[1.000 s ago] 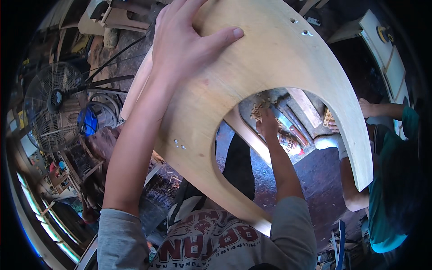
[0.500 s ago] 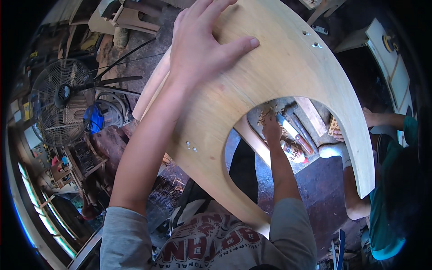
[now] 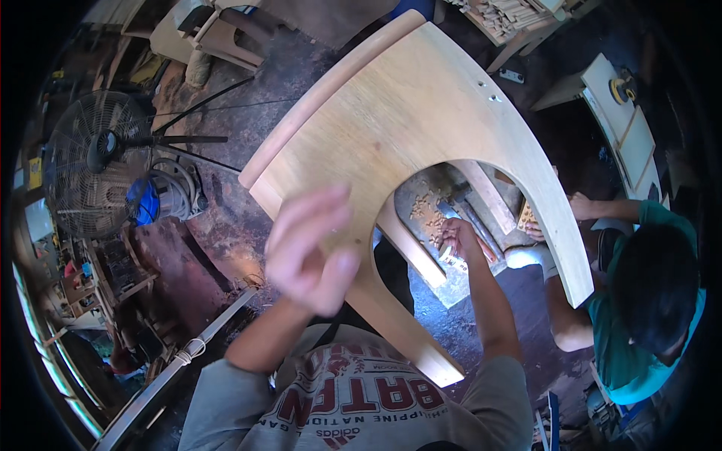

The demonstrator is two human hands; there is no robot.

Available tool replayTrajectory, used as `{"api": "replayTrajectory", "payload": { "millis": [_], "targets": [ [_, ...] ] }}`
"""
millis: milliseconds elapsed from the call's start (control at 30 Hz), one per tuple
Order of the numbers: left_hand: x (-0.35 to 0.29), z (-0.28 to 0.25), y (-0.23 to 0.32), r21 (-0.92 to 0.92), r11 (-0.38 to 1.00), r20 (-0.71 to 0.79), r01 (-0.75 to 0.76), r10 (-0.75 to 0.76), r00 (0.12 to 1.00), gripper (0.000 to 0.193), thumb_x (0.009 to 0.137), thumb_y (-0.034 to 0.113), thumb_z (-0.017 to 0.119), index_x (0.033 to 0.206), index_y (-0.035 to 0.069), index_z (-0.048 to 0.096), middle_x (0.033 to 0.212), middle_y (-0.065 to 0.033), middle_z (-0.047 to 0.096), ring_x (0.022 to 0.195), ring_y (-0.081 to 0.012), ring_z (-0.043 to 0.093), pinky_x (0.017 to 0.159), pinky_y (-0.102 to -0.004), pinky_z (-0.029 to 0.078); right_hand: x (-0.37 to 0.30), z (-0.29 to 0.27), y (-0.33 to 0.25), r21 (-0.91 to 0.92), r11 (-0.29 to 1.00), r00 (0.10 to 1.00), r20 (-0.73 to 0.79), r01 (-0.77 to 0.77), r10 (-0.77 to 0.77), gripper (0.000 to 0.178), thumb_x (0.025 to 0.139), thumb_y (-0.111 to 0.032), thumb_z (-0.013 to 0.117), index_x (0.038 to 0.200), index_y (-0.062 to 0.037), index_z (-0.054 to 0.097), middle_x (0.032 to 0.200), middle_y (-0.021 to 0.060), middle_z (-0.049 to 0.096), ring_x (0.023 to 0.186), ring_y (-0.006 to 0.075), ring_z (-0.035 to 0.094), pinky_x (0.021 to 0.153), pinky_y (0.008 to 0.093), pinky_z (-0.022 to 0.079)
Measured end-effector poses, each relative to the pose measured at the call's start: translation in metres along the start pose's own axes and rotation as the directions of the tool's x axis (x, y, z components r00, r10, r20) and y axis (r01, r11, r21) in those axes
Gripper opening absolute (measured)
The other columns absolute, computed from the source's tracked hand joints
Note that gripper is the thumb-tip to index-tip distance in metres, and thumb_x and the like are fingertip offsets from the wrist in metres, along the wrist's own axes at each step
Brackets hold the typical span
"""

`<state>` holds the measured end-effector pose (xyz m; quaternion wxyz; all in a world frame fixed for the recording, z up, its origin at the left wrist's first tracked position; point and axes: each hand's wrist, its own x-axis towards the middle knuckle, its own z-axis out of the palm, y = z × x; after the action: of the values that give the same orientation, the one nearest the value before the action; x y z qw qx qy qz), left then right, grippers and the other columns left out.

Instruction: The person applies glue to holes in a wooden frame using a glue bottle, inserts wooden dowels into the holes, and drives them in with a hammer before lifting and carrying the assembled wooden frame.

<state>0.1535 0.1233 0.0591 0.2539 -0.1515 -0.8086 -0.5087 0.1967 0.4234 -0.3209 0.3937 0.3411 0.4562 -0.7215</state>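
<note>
A large curved plywood panel [image 3: 421,120] with an arched cut-out stands tilted in front of me, its lower leg reaching toward my chest. My left hand [image 3: 308,252] hovers blurred in front of the panel's lower left part, its fingers loosely bent and holding nothing. Seen through the arch, my right hand [image 3: 455,240] is low down, closed around a small white container [image 3: 451,259]. Just beyond it, small wooden pegs [image 3: 429,214] lie scattered on a flat board.
A person in a teal shirt [image 3: 647,301] crouches at the right, one hand near the panel's right leg. A standing fan [image 3: 98,161] and a blue-grey machine [image 3: 162,195] are at the left. A wooden stool [image 3: 226,34] and white boards [image 3: 624,113] lie farther off.
My left hand has lifted off the panel's face and dropped lower. The view has shifted, so the panel now sits further from me. My right hand stays by the pegs.
</note>
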Motion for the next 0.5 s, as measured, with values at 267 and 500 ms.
{"api": "replayTrajectory", "payload": {
  "millis": [267,500],
  "targets": [
    [-0.118,-0.084,0.02,0.323,0.918,0.141,0.231,-0.289,0.947,0.031,0.088,0.021,0.069,0.106,-0.004,0.071,0.103,-0.0229,0.07,0.089,-0.0308,0.067,0.076,-0.0396,0.053,0.104,0.024,0.026,-0.967,0.195,0.845,-0.24,-0.165,-0.478,0.032,0.091,-0.035,0.063,0.098,-0.006,0.077,0.101,0.0236,0.074,0.095,0.0399,0.073,0.083,0.0505,0.057],
    [-0.142,-0.083,0.032,0.092,0.796,-0.06,0.599,-0.596,0.801,0.026,0.091,0.016,0.066,0.106,-0.005,0.07,0.111,-0.0199,0.069,0.089,-0.025,0.067,0.075,-0.0321,0.052,0.095,0.033,0.039,-0.963,0.256,0.802,-0.217,-0.082,-0.557,0.032,0.089,-0.034,0.064,0.091,-0.004,0.076,0.095,0.0218,0.075,0.093,0.0395,0.072,0.083,0.0484,0.056]
  ]
}}
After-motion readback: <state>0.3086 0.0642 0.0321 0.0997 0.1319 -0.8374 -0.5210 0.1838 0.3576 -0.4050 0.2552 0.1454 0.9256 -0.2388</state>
